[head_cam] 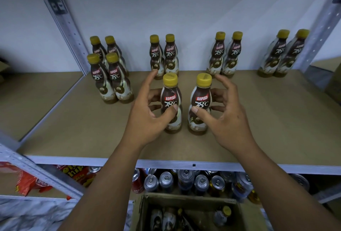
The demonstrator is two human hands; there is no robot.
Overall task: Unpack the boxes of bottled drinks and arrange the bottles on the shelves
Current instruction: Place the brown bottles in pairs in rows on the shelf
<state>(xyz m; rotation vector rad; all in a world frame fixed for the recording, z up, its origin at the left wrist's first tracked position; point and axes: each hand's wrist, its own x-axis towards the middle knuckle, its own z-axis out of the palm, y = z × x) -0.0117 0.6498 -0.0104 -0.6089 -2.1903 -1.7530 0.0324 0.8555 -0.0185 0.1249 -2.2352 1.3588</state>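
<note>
On the shelf [267, 120], 2 brown bottles [170, 98] — yellow caps, Kopiko labels.

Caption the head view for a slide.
On the shelf, left hand grips left bottle and right hand grips right bottle, both upright; box below.

- Left hand [147, 114] grips the left front bottle [171, 101], thumb on the label, fingers curled behind, forefinger lifted;
- right hand [227, 114] grips the right front bottle [200, 101] the same way; both stand upright on the brown shelf [73, 120], just beside each other, a slim gap between;
- at the back, a cluster of four bottles [109, 76] on the left, then the centre pair [164, 57], right pair [226, 55], far-right pair [284, 55];
- below, drink cans [186, 181] and red snack packets [27, 181]; an open cardboard box [245, 216] holds more bottles.
</note>
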